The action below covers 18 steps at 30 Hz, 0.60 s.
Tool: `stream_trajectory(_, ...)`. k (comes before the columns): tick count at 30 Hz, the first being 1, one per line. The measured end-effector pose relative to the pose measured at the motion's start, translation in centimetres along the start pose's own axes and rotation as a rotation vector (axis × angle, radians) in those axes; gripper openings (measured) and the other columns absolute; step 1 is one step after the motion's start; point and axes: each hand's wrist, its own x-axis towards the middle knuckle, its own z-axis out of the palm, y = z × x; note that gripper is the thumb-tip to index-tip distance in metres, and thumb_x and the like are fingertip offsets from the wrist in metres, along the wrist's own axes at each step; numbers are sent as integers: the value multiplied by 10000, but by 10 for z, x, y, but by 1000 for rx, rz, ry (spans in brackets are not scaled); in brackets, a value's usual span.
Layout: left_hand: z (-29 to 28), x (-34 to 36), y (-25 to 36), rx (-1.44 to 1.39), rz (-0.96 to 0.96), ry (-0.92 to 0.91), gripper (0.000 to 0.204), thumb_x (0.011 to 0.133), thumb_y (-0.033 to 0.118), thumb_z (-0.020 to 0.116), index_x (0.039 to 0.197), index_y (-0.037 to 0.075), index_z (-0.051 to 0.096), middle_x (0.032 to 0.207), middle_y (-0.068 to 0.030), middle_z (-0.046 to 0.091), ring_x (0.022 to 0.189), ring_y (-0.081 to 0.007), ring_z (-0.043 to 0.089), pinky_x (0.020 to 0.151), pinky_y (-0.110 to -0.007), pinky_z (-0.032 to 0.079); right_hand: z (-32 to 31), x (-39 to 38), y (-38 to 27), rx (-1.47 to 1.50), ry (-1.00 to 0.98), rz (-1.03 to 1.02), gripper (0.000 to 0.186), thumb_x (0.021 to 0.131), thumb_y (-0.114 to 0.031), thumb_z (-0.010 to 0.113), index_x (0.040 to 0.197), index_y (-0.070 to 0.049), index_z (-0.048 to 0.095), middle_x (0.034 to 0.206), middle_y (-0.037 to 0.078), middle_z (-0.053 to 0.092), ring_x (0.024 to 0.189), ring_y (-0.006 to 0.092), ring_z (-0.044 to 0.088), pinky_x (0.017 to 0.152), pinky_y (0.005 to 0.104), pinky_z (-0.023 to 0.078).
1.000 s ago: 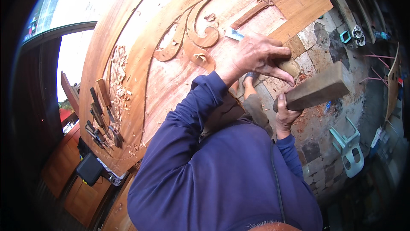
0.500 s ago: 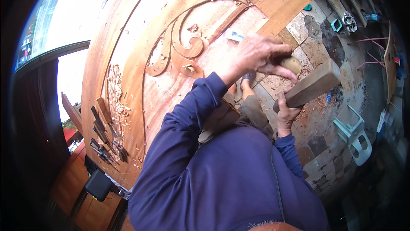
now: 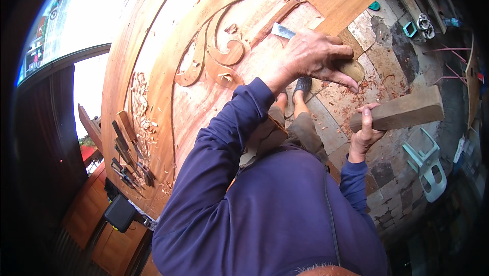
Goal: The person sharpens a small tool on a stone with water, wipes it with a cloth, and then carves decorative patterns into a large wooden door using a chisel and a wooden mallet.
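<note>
My left hand (image 3: 318, 57) is closed round a wide chisel. The flat metal blade (image 3: 281, 30) of the chisel points left over the carved wooden panel (image 3: 204, 108), and its rounded wooden handle (image 3: 354, 70) sticks out on the right. Whether the edge touches the wood I cannot tell. Lower right, my right hand (image 3: 365, 133) grips one end of a thick rectangular wooden block (image 3: 407, 110), thumb on top. A gap separates the block from the chisel handle. Raised scrollwork (image 3: 227, 54) curls across the panel, beyond the blade.
Several carving tools (image 3: 125, 153) lie at the panel's left side beside a heap of wood shavings (image 3: 140, 100). A black case (image 3: 120, 213) is by the panel's near left edge. On the tiled floor, right, stands a pale green plastic stool (image 3: 428, 166); shavings (image 3: 372, 90) are scattered there.
My right hand has carried the wooden block to the right, away from the chisel handle. The left hand has turned slightly, showing more of the blade.
</note>
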Motion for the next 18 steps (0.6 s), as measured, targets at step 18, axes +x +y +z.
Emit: stream_trajectory(18, -1, -3, -9, -52, 20, -27, 620, 641, 737, 891, 877, 191, 715, 700, 23, 596, 613, -199, 662, 499, -355, 490, 10, -9, 45, -178, -241, -14, 366, 874, -89, 741, 1194, 17, 596, 998, 68, 677, 860, 176, 666, 868, 362, 536)
